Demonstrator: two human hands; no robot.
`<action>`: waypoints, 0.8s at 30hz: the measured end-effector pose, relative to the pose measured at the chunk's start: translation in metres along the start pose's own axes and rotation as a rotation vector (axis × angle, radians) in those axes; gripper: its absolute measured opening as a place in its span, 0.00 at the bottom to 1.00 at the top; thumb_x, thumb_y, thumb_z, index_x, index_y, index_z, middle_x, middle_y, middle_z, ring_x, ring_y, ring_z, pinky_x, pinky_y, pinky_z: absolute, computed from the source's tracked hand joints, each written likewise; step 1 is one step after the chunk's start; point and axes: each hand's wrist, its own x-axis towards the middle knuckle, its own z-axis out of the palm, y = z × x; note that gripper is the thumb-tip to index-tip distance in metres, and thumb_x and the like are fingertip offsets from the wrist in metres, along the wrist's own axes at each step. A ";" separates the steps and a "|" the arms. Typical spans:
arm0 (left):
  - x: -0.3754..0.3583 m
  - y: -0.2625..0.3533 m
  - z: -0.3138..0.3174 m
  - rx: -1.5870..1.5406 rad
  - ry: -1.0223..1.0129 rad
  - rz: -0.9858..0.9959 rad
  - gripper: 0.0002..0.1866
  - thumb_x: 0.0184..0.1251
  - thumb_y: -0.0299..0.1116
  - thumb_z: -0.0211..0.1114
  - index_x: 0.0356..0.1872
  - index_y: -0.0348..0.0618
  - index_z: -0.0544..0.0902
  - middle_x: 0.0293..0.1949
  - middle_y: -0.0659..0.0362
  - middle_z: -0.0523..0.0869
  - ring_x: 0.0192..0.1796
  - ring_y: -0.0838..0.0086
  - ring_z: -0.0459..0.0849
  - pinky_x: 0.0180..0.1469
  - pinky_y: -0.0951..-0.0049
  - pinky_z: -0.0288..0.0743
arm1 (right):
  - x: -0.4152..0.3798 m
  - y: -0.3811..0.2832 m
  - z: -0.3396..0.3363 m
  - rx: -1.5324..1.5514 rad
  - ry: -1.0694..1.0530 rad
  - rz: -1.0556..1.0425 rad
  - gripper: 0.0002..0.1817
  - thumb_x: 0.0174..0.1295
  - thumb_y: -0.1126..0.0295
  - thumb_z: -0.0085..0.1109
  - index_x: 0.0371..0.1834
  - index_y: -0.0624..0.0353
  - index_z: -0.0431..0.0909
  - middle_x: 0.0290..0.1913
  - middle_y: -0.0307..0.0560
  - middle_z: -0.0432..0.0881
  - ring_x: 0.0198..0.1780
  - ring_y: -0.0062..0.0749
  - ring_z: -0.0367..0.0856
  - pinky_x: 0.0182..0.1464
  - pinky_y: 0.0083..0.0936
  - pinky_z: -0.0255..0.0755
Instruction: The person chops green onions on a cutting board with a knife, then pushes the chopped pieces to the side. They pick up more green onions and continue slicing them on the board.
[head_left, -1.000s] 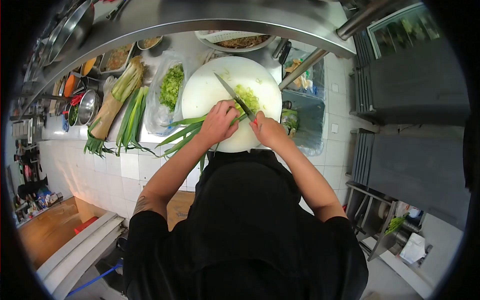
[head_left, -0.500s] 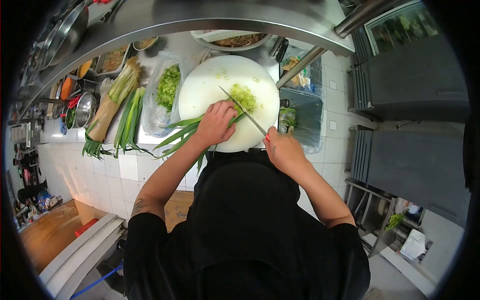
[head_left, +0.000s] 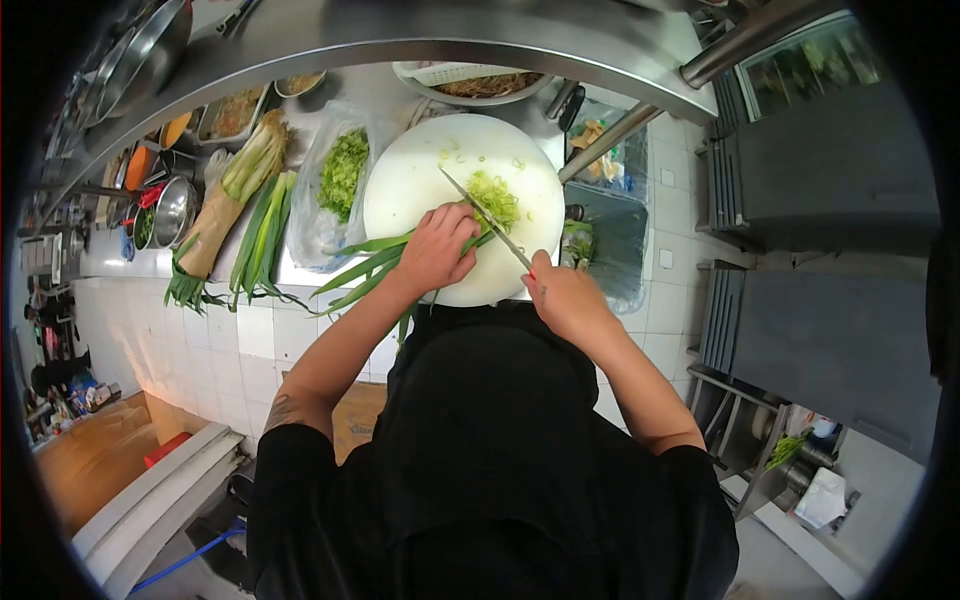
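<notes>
My left hand (head_left: pixel 438 245) is closed over a bunch of green onions (head_left: pixel 368 268), pressing it on the round white cutting board (head_left: pixel 405 195). Long leaves trail from under it to the left, over the board's edge. The knife (head_left: pixel 508 240) is gripped by its red handle in my right hand (head_left: pixel 570 302). Its blade slants up and left, right beside my left fingertips, at the cut end of the bunch. Sliced green onion rings (head_left: pixel 493 197) lie heaped just beyond the blade, with a few scattered farther up the board.
Left of the board is a clear plastic bag (head_left: pixel 310 235) with chopped greens (head_left: pixel 343 173). Beside it lie loose green onions (head_left: pixel 262 240) and a paper-wrapped bundle (head_left: pixel 208 222). A steel shelf (head_left: pixel 440 50) crosses above. Bins (head_left: pixel 615 245) stand at the right.
The whole view has shifted slightly. Both hands, the knife and the green onions keep nearly the same places on the board.
</notes>
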 end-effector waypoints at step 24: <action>-0.005 -0.001 0.002 0.014 0.067 0.030 0.18 0.59 0.33 0.73 0.49 0.46 0.79 0.52 0.49 0.78 0.58 0.50 0.80 0.60 0.54 0.75 | 0.040 0.021 0.023 0.045 0.109 -0.058 0.15 0.79 0.60 0.56 0.48 0.63 0.71 0.32 0.62 0.88 0.38 0.65 0.89 0.41 0.57 0.80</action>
